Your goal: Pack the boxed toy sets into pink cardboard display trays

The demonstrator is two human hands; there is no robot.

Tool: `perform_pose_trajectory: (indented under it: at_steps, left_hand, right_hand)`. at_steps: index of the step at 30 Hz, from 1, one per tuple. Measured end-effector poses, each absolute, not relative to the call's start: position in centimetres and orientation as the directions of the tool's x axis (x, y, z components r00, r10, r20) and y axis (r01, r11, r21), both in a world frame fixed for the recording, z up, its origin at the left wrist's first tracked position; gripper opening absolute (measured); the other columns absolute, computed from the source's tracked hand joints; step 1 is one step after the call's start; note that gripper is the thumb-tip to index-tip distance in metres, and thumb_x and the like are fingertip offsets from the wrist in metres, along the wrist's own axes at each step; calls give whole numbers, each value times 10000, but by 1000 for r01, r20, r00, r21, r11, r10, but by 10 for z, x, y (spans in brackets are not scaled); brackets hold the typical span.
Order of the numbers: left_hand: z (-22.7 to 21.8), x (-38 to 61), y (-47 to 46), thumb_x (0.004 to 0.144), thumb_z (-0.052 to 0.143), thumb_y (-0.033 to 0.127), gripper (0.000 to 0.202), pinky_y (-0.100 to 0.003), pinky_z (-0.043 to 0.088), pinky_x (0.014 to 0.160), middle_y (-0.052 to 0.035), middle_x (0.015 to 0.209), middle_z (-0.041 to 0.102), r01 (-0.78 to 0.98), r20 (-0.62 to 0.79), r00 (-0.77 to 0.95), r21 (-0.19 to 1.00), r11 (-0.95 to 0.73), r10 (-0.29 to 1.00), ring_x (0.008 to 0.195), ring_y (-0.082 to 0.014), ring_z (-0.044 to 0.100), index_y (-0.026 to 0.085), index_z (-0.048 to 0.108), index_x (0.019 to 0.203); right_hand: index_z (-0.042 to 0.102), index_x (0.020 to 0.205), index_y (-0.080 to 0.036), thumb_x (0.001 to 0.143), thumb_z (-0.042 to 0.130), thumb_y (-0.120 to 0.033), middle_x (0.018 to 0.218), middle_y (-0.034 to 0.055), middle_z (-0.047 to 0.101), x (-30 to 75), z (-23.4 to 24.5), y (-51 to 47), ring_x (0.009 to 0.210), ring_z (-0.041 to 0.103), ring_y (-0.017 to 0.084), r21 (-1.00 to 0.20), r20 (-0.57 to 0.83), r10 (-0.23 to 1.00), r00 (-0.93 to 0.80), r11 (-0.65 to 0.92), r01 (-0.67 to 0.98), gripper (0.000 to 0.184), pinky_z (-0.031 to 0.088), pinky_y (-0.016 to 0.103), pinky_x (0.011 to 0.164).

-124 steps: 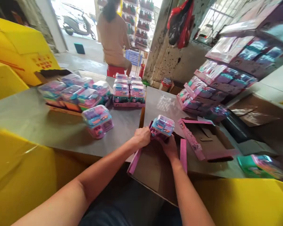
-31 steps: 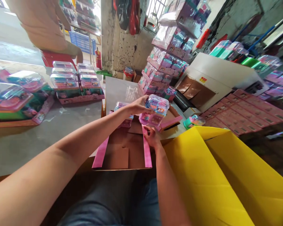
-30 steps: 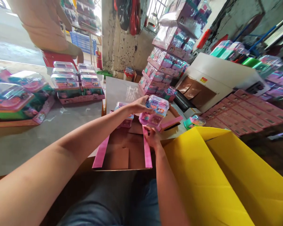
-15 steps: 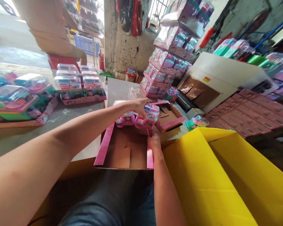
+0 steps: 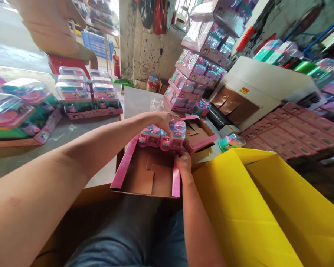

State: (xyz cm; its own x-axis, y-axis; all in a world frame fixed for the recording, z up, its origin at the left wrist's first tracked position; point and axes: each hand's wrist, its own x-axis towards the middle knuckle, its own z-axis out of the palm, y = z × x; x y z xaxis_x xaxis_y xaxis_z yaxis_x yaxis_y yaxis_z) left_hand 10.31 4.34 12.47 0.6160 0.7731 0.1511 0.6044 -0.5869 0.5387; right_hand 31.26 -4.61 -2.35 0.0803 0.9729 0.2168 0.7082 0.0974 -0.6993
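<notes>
An open pink-edged cardboard display box (image 5: 137, 178) rests over my lap, its brown inside facing up. Two pink and blue clear-lidded plastic toy cases (image 5: 149, 136) sit side by side at its far end. My left hand (image 5: 165, 122) reaches over from above, fingers curled around the right-hand case; part of that case is hidden behind the fingers. At the right wall of the box is my right hand (image 5: 183, 161), its fingers closed on the cardboard edge near the same case. Just beyond lies a second open display box (image 5: 199, 135).
Filled display boxes (image 5: 93, 111) stand on the grey table (image 5: 100, 129) to the left. A stack of wrapped boxes (image 5: 189, 85) rises at the back. A yellow carton (image 5: 239, 207) fills the right foreground, near a teal toy case (image 5: 231, 142). A person (image 5: 50, 33) sits at upper left.
The right-hand toy case has tipped more level and sits lower beside the other one, with my left hand still around it. My right hand keeps its place on the box wall.
</notes>
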Motion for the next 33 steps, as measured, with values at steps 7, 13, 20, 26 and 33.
perform_pose_trajectory:
  at_steps: [7,13,20,26,33]
  left_hand:
    - [122,107,41,424,859,325,1162,-395,372,1106,-115,1512,463,647,9,653,513,-564,757,1332,-335,466,233,429,1500]
    - [120,78,20,494,821,267,1123,-453,306,1160,-139,1537,396,655,116,568,536,-532,815,1405,-384,360,218,382,1526]
    - [44,1,-54,825,595,414,767,-404,389,1118,-247,1466,399,845,24,-177,517,140,984,1336,-358,460,42,404,1468]
    - [21,19,-68,876,536,304,333,-316,520,903,-150,1203,651,878,-202,-272,349,329,941,1088,-293,654,161,678,1140]
    - [16,21,-65,843,537,273,316,-361,535,815,-147,1136,691,869,-130,-303,368,330,944,1047,-338,665,190,706,1096]
  right_hand:
    - [691,796,-168,815,607,-376,833,125,684,314,-3,-63,822,641,280,-635,311,942,124,108,765,225,513,411,824]
    - [580,1164,-154,828,676,-534,1178,157,534,302,47,-77,1162,491,309,-327,693,713,-106,441,836,516,425,487,1036]
    - [463,1387,-194,827,660,-622,1373,154,496,244,99,-41,1283,457,321,-91,608,627,-487,665,742,732,364,505,1094]
    - [363,1494,-195,798,734,-548,1442,179,501,198,110,-4,1317,477,327,94,205,767,-608,603,792,864,269,565,1150]
    - [495,1378,-186,798,719,-537,1334,140,589,185,99,6,1161,600,289,22,239,749,-618,632,775,714,453,410,985]
